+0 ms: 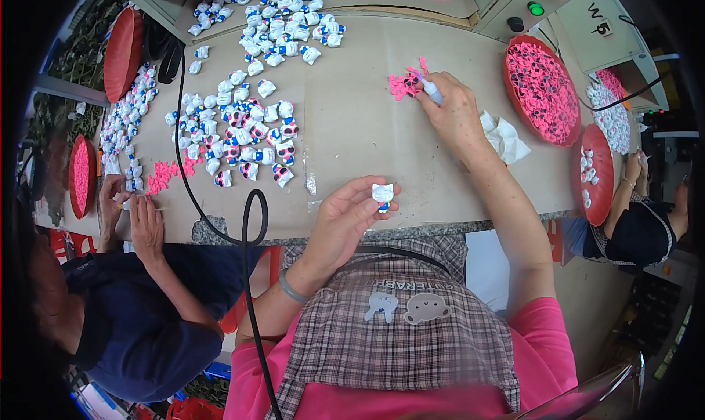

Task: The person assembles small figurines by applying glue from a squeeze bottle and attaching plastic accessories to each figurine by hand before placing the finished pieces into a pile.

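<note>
Near the table's front edge, my left hand (349, 213) pinches a small white cat figurine (382, 194) with a blue lower body, its head up. Farther off to the right, my right hand (454, 111) grips a whitish tube with a purple tip (430, 89). That tip is over a small heap of pink sunglasses-shaped pieces (402, 87) with dark lenses; whether it touches one I cannot tell. On the left of the table lies a group of cat figurines (257, 134), several wearing pink glasses.
A red bowl (512, 42) of pink glasses stands right of my right hand, by a crumpled white tissue (504, 137). More figurines (283, 23) lie at the back. A black cable (247, 273) loops across the left side. Co-workers sit left and right; one's hands (147, 225) work there.
</note>
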`<state>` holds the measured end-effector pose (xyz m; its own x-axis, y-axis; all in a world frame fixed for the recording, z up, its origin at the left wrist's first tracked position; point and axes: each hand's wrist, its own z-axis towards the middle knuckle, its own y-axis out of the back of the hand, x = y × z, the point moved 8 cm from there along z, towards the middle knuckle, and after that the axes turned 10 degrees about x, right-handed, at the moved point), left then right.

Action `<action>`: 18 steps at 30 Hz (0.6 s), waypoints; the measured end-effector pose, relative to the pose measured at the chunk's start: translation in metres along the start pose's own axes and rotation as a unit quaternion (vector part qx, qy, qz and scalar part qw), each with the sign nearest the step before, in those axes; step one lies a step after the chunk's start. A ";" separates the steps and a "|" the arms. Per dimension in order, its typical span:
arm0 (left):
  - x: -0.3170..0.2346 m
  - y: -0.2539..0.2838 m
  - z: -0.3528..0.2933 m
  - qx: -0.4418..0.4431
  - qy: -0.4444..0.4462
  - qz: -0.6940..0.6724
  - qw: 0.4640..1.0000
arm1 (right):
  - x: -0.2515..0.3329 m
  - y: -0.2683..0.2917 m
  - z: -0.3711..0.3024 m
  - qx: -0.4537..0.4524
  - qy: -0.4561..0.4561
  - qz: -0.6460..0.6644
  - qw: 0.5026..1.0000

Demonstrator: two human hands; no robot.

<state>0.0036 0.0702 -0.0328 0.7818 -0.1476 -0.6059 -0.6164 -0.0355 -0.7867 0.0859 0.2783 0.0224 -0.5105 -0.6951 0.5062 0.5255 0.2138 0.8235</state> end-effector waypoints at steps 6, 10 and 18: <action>0.002 0.003 -0.001 -0.004 0.007 -0.009 1.000 | -0.033 -0.014 -0.025 0.120 -0.281 0.371 0.877; 0.001 0.003 -0.002 -0.004 -0.002 0.010 1.000 | -0.010 -0.014 -0.045 0.131 -0.257 0.555 0.780; 0.001 0.001 -0.002 0.002 -0.017 0.011 1.000 | 0.018 -0.017 -0.077 0.130 -0.253 0.629 0.723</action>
<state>0.0039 0.0678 -0.0337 0.7713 -0.1141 -0.6262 -0.6325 -0.0277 -0.7741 0.1205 0.2089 -0.0020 0.0434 0.4876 0.8720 0.6785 0.6262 -0.3840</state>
